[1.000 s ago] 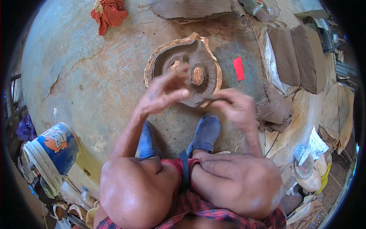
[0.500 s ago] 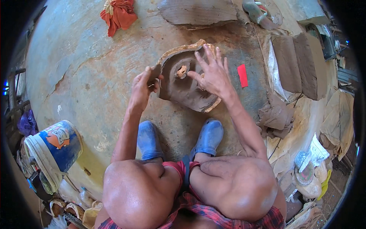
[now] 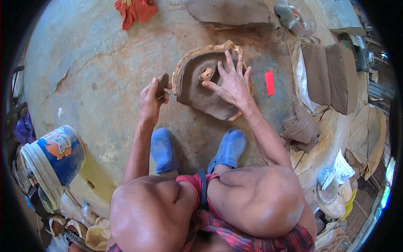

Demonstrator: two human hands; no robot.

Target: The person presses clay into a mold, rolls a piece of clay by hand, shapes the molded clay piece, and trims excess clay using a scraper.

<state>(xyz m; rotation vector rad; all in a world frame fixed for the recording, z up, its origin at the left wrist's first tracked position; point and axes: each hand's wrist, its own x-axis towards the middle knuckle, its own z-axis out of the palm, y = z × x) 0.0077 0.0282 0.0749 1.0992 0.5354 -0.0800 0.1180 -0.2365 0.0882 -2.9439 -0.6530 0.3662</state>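
- Clay-lined mold (image 3: 195, 91) lies on the floor (image 3: 109, 96), just past two blue shoes (image 3: 163, 150).
- Right hand (image 3: 235, 86) is spread wide over the mold, hiding part.
- Left hand (image 3: 150, 101) pinches a small brown piece (image 3: 162, 85) beside the mold.
- Red strip (image 3: 269, 83) lies near, to the right.
- Brown slabs (image 3: 317, 75) sit farther right; a bucket (image 3: 58, 155) is far left.

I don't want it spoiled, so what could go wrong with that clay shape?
The right hand spreads over the brown clay, so pressing hard might dent it. The left hand pinches a dark piece beside the mould; it could slip. The blue shoes nearby might bump the mould.
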